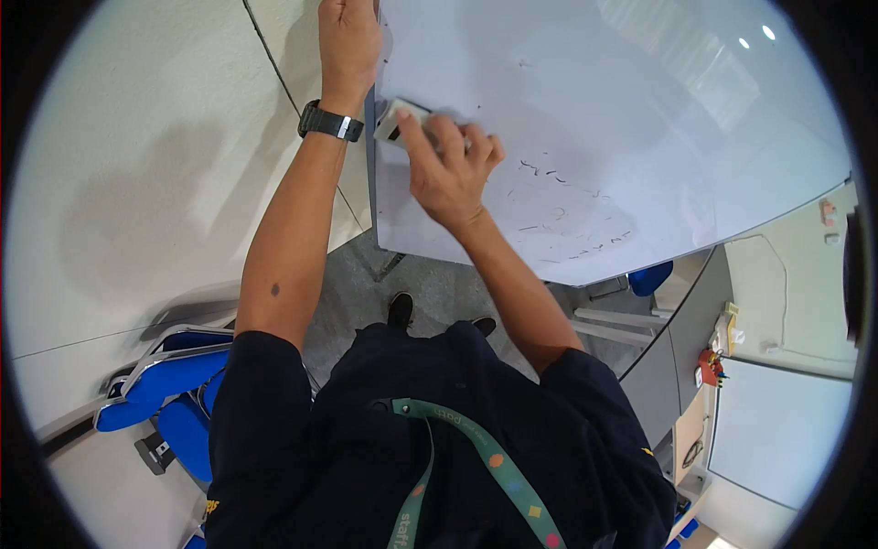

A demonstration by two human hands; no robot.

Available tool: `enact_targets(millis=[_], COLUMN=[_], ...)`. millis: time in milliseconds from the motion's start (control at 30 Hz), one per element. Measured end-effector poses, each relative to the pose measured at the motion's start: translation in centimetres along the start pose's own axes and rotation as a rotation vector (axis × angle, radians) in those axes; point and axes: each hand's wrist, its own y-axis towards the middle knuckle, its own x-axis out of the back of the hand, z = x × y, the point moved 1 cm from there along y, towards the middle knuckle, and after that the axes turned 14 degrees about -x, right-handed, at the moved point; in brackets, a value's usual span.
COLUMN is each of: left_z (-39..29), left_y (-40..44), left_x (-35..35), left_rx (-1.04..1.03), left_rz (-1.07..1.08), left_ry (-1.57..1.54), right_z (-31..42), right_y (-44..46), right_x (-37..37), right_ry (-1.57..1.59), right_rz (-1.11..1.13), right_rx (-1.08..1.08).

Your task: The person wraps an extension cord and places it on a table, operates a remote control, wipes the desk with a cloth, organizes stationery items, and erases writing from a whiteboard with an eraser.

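A large whiteboard (pixel 585 101) with faint dark marker strokes (pixel 549 172) on its lower part fills the upper right. My right hand (pixel 448 165) holds a white eraser (pixel 395 117) flat against the board near its left edge, fingers bent over it. My left hand (pixel 349 41), with a black watch on the wrist, is raised at the board's left edge, its fingers cut off by the top of the view, so what they do there cannot be made out.
Folded blue chairs (pixel 178 375) lean by the wall at the lower left. A grey table (pixel 672 357) stands at the right, with a red pen holder (pixel 710 368) beyond. Another whiteboard (pixel 777 430) is at the far right.
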Motion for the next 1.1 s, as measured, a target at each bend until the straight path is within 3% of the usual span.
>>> enact_targets(millis=[100, 167, 233, 367, 467, 533, 667, 700, 767, 833, 867, 900, 1000, 1100], left_z=[0.1, 0.4, 0.7, 0.5, 1.4, 2.2, 2.3, 2.2, 2.4, 2.1, 1.8, 1.8, 1.8, 1.6], left_y=[-0.1, -0.3, 0.1, -0.5, -0.1, -0.3, -0.5, -0.6, -0.5, -0.5, -0.5, -0.3, -0.5, -0.3], left_x=[0.1, 0.3, 0.0, 0.6, 0.3, 0.5, 0.7, 0.7, 0.7, 0.6, 0.4, 0.2, 0.2, 0.2], left_rx=[0.038, 0.004, -0.035, -0.009, 0.001, 0.016, 0.015, 0.048, 0.024, -0.03, -0.046, -0.054, -0.046, -0.024], left_rz=[0.005, 0.007, 0.004, -0.005, -0.037, -0.069, -0.072, -0.098, -0.086, -0.074, -0.07, -0.063, -0.074, -0.078], left_ry=[0.004, 0.005, -0.007, 0.023, -0.099, -0.201, -0.187, -0.193, -0.177, -0.138, -0.116, -0.125, -0.114, -0.119], right_z=[0.3, -0.6, -2.8, -3.5, -4.9, -7.2, -13.8, -15.2, -15.6, -16.7, -16.2, -15.5, -13.3, -14.7], right_y=[-7.9, -15.6, -22.2, -24.7, -19.7, -13.5, 1.4, 4.2, 8.3, 5.5, 1.8, -2.2, -11.7, -10.4], right_x=[-3.4, -5.7, -7.5, -6.7, -4.0, 0.2, 7.6, 10.0, 12.4, 9.9, 8.0, 5.5, 5.2, 5.9], right_ry=[0.031, 0.018, -0.008, 0.003, 0.036, -0.057, -0.085, -0.154, 0.033, -0.059, -0.252, -0.108, -0.178, -0.145], right_rz=[0.166, 0.514, 0.648, 0.793, 0.733, 0.556, -0.018, -0.037, -0.234, -0.265, -0.133, -0.137, 0.342, 0.286], right_rx=[0.17, 0.375, 0.544, 0.478, 0.33, 0.24, 0.016, -0.13, -0.269, -0.18, -0.113, 0.01, 0.134, 0.112])
